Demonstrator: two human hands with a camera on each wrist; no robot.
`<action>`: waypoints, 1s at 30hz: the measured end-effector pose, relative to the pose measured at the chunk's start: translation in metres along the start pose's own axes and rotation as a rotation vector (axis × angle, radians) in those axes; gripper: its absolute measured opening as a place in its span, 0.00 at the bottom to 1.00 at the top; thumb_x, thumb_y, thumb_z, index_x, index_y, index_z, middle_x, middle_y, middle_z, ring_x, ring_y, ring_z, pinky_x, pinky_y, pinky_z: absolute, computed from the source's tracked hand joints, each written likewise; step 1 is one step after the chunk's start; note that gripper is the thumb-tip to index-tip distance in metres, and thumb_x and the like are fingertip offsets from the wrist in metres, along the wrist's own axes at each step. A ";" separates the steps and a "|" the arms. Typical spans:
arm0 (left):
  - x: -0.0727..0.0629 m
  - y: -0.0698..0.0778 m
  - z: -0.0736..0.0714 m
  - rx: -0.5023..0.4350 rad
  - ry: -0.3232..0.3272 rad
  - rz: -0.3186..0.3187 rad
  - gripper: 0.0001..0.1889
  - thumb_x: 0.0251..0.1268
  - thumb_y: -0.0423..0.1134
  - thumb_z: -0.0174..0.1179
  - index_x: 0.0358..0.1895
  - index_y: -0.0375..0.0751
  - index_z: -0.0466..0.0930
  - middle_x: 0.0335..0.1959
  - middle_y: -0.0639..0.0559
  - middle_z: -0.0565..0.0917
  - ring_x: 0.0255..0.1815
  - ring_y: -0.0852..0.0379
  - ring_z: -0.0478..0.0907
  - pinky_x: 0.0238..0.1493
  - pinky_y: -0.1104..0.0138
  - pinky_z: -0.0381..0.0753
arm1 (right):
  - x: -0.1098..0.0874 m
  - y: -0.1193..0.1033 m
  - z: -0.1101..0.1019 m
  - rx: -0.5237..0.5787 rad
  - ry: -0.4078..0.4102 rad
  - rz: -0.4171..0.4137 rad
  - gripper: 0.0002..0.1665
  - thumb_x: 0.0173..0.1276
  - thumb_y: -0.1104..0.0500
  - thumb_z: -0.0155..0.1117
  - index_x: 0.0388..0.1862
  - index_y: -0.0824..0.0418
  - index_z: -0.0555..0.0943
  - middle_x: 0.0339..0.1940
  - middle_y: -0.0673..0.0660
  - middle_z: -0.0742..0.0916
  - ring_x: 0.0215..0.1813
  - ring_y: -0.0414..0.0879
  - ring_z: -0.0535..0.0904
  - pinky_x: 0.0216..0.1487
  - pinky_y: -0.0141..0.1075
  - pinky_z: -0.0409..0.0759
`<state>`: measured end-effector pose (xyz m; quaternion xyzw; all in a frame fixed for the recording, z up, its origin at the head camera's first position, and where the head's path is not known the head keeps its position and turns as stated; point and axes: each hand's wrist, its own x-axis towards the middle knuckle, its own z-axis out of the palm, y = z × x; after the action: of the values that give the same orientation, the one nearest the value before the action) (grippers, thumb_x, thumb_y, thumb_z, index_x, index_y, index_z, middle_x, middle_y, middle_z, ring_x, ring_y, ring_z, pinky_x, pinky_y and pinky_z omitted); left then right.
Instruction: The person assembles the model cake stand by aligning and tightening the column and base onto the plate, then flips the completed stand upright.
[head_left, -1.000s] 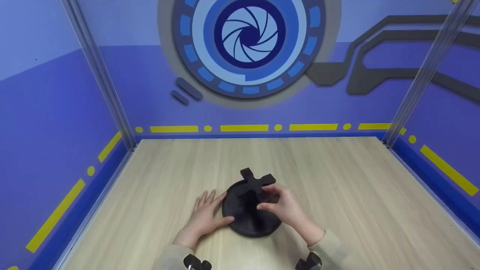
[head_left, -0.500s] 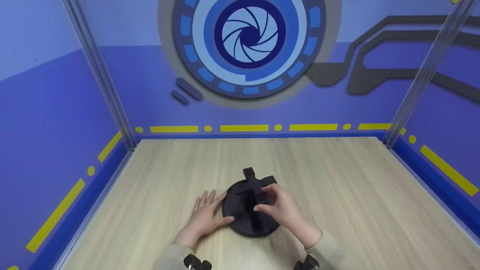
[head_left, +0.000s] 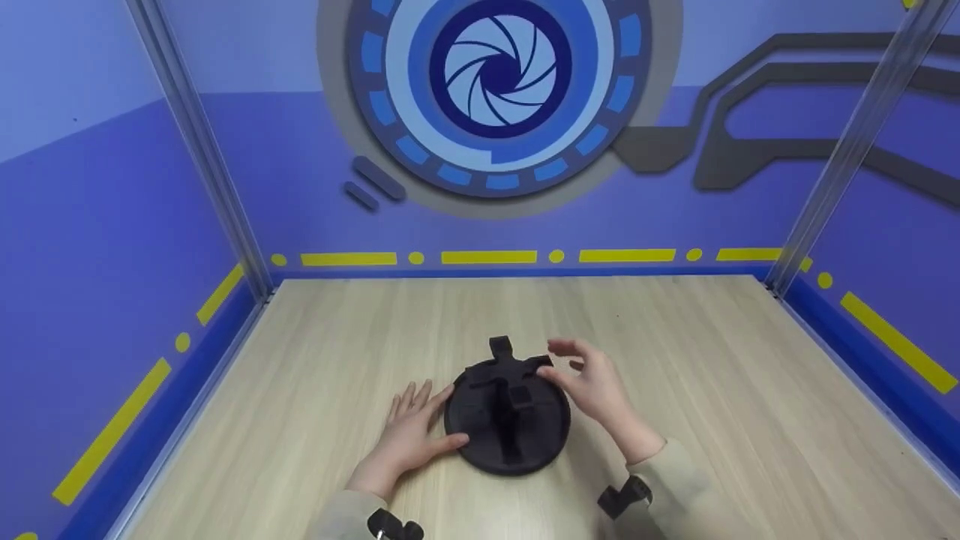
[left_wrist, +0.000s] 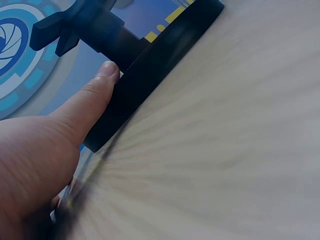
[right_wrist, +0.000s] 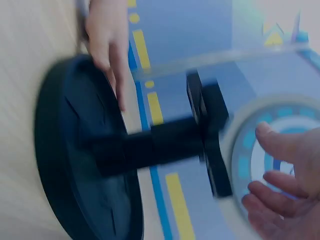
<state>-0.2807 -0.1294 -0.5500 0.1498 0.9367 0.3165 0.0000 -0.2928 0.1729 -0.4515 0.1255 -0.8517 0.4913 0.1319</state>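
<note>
A black stand on the table has a round dish-like base (head_left: 540, 442), an upright post (right_wrist: 145, 147) and a cross-shaped top (head_left: 508, 369) with blunt arms. My left hand (head_left: 411, 433) lies at the base's left side, fingers spread and fairly straight; its thumb (left_wrist: 97, 92) rests on the rim. My right hand (head_left: 592, 379) is beside the right arm of the cross, thumb and fingers parted with nothing between them. In the right wrist view, a gap shows between that hand (right_wrist: 290, 175) and the cross.
The pale wood table (head_left: 360, 322) is bounded by blue printed walls (head_left: 285, 172) at the back and sides. Metal posts (head_left: 202, 150) stand at the back corners. A black strap device (head_left: 625, 496) sits on each wrist.
The cross-shaped top has turned slightly clockwise as seen from above. My right hand has let go of it and moved up and right. The left hand and base stay put.
</note>
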 end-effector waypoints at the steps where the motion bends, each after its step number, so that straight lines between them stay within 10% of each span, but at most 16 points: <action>1: 0.000 0.000 0.000 0.001 0.002 0.000 0.50 0.56 0.71 0.66 0.80 0.51 0.63 0.83 0.31 0.56 0.85 0.28 0.44 0.84 0.35 0.38 | 0.004 0.005 -0.002 0.026 -0.025 0.016 0.24 0.66 0.61 0.75 0.59 0.67 0.82 0.57 0.63 0.89 0.62 0.60 0.83 0.67 0.56 0.81; 7: 0.000 0.000 0.000 0.016 0.007 0.002 0.50 0.57 0.71 0.66 0.80 0.51 0.64 0.82 0.31 0.56 0.84 0.27 0.44 0.84 0.35 0.39 | 0.025 0.039 -0.013 0.202 -0.296 0.016 0.28 0.75 0.58 0.66 0.69 0.68 0.76 0.67 0.67 0.83 0.70 0.60 0.79 0.68 0.39 0.82; 13: 0.000 -0.001 0.000 0.020 0.013 0.011 0.50 0.57 0.70 0.67 0.79 0.50 0.64 0.82 0.30 0.57 0.84 0.27 0.46 0.83 0.34 0.40 | 0.030 0.061 -0.017 0.383 -0.511 -0.017 0.32 0.77 0.59 0.62 0.76 0.68 0.69 0.73 0.69 0.77 0.70 0.39 0.79 0.65 0.25 0.78; 30: 0.000 0.001 0.000 0.011 -0.003 -0.019 0.51 0.56 0.71 0.66 0.80 0.50 0.63 0.83 0.31 0.55 0.85 0.28 0.44 0.84 0.36 0.38 | 0.025 0.068 -0.014 0.417 -0.537 0.044 0.29 0.73 0.63 0.65 0.70 0.72 0.74 0.65 0.64 0.85 0.57 0.34 0.85 0.57 0.26 0.83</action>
<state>-0.2805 -0.1284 -0.5491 0.1415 0.9398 0.3110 0.0037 -0.3385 0.2163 -0.4902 0.2562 -0.7399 0.6069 -0.1364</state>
